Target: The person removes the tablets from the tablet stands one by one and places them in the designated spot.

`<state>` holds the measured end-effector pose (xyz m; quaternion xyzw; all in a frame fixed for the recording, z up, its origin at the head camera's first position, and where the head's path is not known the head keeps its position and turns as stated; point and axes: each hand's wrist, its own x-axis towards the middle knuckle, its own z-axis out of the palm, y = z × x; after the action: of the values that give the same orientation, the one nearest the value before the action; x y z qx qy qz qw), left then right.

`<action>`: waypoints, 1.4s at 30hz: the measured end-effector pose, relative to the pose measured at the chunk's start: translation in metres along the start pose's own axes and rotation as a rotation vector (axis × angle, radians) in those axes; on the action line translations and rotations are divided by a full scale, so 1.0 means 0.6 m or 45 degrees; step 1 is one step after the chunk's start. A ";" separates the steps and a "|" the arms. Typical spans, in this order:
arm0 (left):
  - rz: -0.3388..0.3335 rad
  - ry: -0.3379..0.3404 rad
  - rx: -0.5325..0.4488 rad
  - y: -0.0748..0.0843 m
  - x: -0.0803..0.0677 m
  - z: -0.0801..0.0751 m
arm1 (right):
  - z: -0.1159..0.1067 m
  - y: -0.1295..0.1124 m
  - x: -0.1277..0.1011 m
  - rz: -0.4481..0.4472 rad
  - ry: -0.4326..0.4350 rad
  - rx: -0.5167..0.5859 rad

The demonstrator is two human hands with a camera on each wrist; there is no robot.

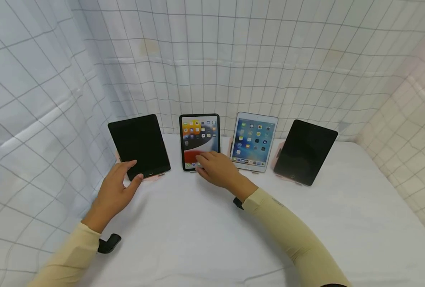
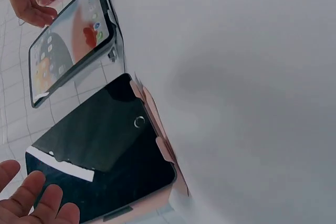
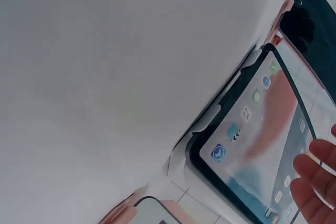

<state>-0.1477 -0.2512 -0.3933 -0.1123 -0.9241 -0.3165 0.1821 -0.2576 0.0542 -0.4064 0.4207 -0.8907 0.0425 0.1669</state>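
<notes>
My left hand (image 1: 114, 192) is at the lower left corner of the leftmost tablet (image 1: 140, 145), whose screen is black. Thumb and fingers are spread apart with nothing gripped; in the left wrist view, its fingers (image 2: 48, 199) show in front of the dark glass. My right hand (image 1: 217, 169) reaches over the lower right part of the second tablet (image 1: 199, 135), which has a black frame and a lit home screen with app icons. Its fingers are loosely bent and hold nothing. In the right wrist view, the fingertips (image 3: 307, 169) overlap the edge of that lit screen.
Right of my right hand leans a white tablet (image 1: 254, 139) with lit icons, and beyond it another black-screened tablet (image 1: 305, 152). All lean back on stands; some have pink stands (image 2: 152, 114). A white cloth (image 1: 183, 231) covers the table, with a gridded curtain (image 1: 205, 59) behind.
</notes>
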 end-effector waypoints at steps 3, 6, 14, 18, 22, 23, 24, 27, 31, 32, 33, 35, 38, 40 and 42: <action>-0.059 0.019 0.025 -0.013 0.002 -0.013 | 0.003 0.001 0.018 0.022 0.049 -0.027; -0.127 0.039 0.022 -0.026 0.006 -0.021 | 0.005 0.006 0.032 0.041 0.074 -0.036; -0.349 0.163 -0.086 -0.055 0.021 -0.026 | 0.008 0.012 0.066 0.087 0.049 -0.002; -0.393 0.177 -0.119 -0.061 0.028 -0.028 | 0.013 0.012 0.084 0.081 0.058 0.001; -0.415 0.171 -0.126 -0.064 0.038 -0.032 | 0.019 0.009 0.101 0.075 0.099 0.013; -0.421 0.170 -0.128 -0.065 0.040 -0.034 | 0.021 0.008 0.105 0.073 0.121 0.025; -0.428 0.172 -0.131 -0.066 0.043 -0.036 | 0.022 0.007 0.110 0.072 0.144 0.039; -0.459 0.170 -0.136 -0.065 0.051 -0.039 | 0.029 0.005 0.125 0.074 0.187 0.057; -0.494 0.168 -0.146 -0.064 0.063 -0.043 | 0.031 -0.003 0.147 0.108 0.167 0.096; -0.499 0.165 -0.152 -0.064 0.066 -0.042 | 0.030 -0.005 0.151 0.119 0.160 0.108; -0.504 0.164 -0.158 -0.065 0.069 -0.041 | 0.030 -0.007 0.154 0.129 0.154 0.119; -0.511 0.169 -0.164 -0.065 0.074 -0.039 | 0.030 -0.010 0.158 0.145 0.154 0.145; -0.520 0.180 -0.183 -0.066 0.079 -0.037 | 0.029 -0.014 0.162 0.150 0.173 0.169; -0.528 0.195 -0.193 -0.068 0.080 -0.037 | 0.028 -0.018 0.165 0.151 0.182 0.190; -0.538 0.203 -0.199 -0.070 0.080 -0.037 | 0.027 -0.022 0.168 0.150 0.191 0.213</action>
<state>-0.1991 -0.2932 -0.3799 0.0952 -0.8824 -0.4261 0.1751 -0.3111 -0.0318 -0.3888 0.3757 -0.8922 0.1579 0.1946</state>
